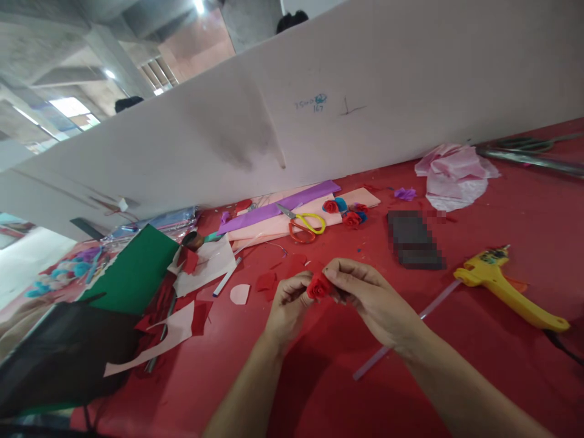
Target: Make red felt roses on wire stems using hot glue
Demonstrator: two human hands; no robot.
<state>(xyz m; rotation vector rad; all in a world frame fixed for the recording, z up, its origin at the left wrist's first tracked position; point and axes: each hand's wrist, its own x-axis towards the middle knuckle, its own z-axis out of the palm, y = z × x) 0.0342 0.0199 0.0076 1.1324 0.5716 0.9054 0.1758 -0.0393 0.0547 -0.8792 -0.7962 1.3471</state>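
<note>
Between my two hands a red paper rose (318, 287) is held above the red table (319, 377). My left hand (292, 302) pinches the flower from its left side. My right hand (360, 289) grips its right edge with thumb and fingers. Part of the rose is hidden by my fingers. Small red paper pieces (266, 282) and a pale pink cut-out (239, 294) lie just left of my left hand. Beneath my right forearm runs a clear glue stick (371, 363), and a yellow glue gun (511, 286) rests to the right.
Scissors (306, 226) with yellow and orange handles lie on pink and purple paper strips (278, 207), beside finished red roses (351, 219). A blurred dark object (414, 239) is at right. Green board (134, 267), a black bag (68, 347) and a white marker (227, 278) are left. A white partition (387, 91) stands behind.
</note>
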